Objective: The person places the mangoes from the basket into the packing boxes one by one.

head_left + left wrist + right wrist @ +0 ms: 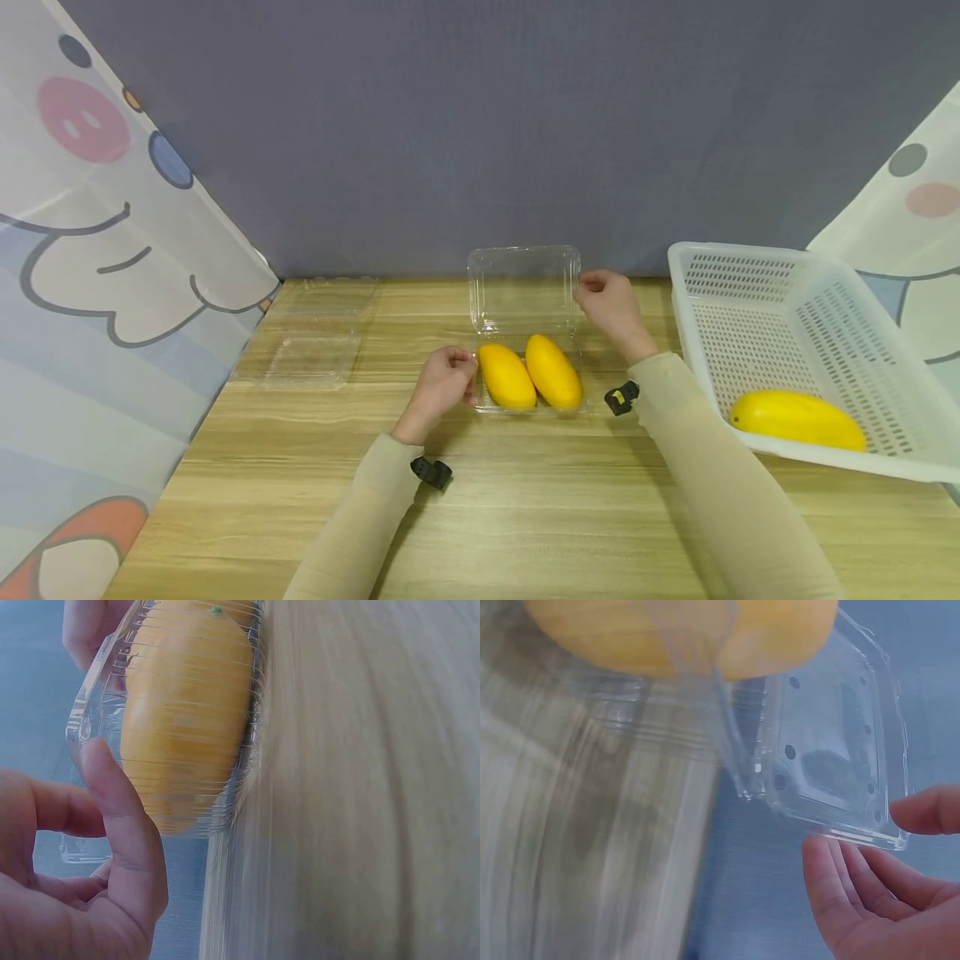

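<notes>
A clear plastic clamshell box [525, 410] stands on the table with its lid [523, 287] raised upright at the back. Two yellow mangoes lie side by side inside, the left mango [507, 377] touching the right mango [553, 372]. My left hand [442, 383] pinches the rim on the box's left side; the left wrist view shows a fingertip [101, 761] against that rim. At the lid's right edge, my right hand [611, 310] holds the corner between thumb and fingers, as the right wrist view shows with the vented lid [825, 742].
To the right stands a white perforated plastic basket [686, 333] with one yellow mango [798, 419] in it. Another clear clamshell box [311, 358] lies open at the table's left. A grey wall [480, 125] rises right behind the wooden table [525, 517].
</notes>
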Demonstrator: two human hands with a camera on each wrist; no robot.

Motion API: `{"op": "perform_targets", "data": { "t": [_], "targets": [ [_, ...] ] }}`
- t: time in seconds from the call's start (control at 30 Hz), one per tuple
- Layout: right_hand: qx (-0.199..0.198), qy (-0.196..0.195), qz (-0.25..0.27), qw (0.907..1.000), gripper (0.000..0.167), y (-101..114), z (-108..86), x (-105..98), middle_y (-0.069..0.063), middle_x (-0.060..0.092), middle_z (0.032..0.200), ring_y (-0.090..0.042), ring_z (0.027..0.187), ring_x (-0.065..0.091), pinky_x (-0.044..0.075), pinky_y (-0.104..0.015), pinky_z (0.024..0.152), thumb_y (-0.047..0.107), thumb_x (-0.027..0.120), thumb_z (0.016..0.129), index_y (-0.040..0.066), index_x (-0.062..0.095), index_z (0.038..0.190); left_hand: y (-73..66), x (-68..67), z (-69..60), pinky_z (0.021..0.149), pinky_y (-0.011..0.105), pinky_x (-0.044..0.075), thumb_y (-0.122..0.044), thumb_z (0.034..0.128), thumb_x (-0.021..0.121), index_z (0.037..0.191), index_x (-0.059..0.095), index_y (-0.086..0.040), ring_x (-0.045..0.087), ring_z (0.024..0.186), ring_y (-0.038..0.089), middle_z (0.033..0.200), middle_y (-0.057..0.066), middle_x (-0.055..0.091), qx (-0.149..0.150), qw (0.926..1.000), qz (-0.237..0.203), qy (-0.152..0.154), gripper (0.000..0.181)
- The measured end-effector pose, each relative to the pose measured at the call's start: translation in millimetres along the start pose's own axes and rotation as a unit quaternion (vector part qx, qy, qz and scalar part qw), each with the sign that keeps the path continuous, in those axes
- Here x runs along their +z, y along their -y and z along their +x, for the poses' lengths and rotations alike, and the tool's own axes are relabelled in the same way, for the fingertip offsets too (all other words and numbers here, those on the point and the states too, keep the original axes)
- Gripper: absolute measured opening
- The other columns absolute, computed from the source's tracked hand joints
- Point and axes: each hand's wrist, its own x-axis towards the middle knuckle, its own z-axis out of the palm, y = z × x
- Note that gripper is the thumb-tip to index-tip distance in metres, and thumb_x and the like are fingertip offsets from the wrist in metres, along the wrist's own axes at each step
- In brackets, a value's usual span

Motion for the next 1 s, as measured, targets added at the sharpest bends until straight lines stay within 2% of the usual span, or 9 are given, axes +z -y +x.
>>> {"op": "perform_targets", "data": {
  "t": [0.23,0.53,0.87,1.0],
  "targets": [
    [-0.002,-0.01,0.008,0.9999,0.044,9,-1.5,-4,-0.026,0.063,0.122,-0.038,0.109,0.06,0.051,-0.045,0.092,0.014,0.058,0.095,-0.008,0.059,0.133,0.9,-0.1,0.7,0.056,0.03,0.059,-0.009,0.1017,0.056,0.116,0.057,0.007,0.056,0.064,0.019,0.079,0.013,0.056,0.001,1.0,0.0,0.0,0.022],
    [-0.006,-0.046,0.018,0.9988,0.041,16,-0.3,-7,-0.022,0.065,0.121,-0.036,0.11,0.059,0.049,-0.045,0.095,0.019,0.059,0.096,-0.003,0.062,0.131,2.1,-1.2,1.7,0.055,0.03,0.059,-0.009,0.1012,0.056,0.114,0.058,0.007,0.056,0.061,0.019,0.077,0.012,0.056,0.003,1.0,-0.006,0.0,0.021],
    [-0.02,-0.083,0.04,0.9955,0.035,25,-2.4,-13,-0.017,0.067,0.12,-0.028,0.108,0.061,0.048,-0.036,0.09,0.02,0.058,0.098,0.001,0.068,0.125,2.4,-1.8,3.0,0.053,0.028,0.058,-0.008,0.101,0.056,0.116,0.058,0.009,0.055,0.061,0.018,0.079,0.014,0.056,0.005,0.9999,-0.012,0.0,0.022],
    [-0.018,-0.084,0.048,0.9951,0.034,26,-4.8,-15,-0.016,0.068,0.118,-0.026,0.103,0.063,0.049,-0.034,0.086,0.023,0.058,0.1,0.003,0.068,0.124,2.9,-1.3,3.3,0.052,0.028,0.057,-0.008,0.1008,0.056,0.116,0.058,0.009,0.055,0.06,0.018,0.078,0.012,0.056,0.005,0.9999,-0.011,-0.001,0.023]
  ]
}}
